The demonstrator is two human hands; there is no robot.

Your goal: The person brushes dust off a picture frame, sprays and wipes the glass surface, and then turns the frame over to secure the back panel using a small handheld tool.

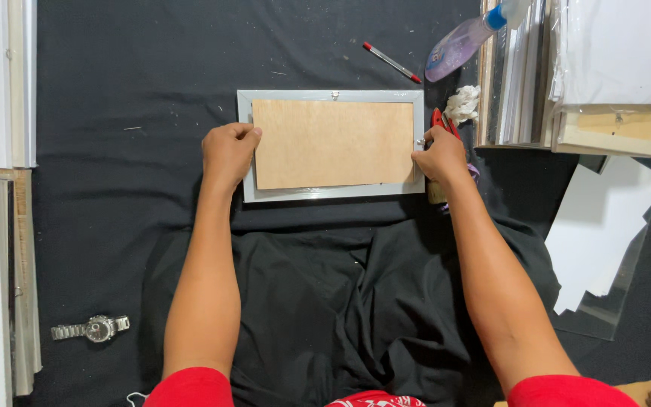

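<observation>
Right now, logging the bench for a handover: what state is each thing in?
Picture frame: face down, brown backing board in place.
Left hand: pressing the frame's left edge.
Right hand: at its right edge.
Spray bottle: lying tilted against stacked frames.
Pen: capped, lying flat.
Wristwatch: off, lying flat.

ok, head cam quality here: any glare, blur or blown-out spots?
Head view: sharp and evenly lit; both hands and the wooden backing board crisp. Slight sheen on the grey frame. White sheets at right near blown out. Black cloth holds little detail.
</observation>
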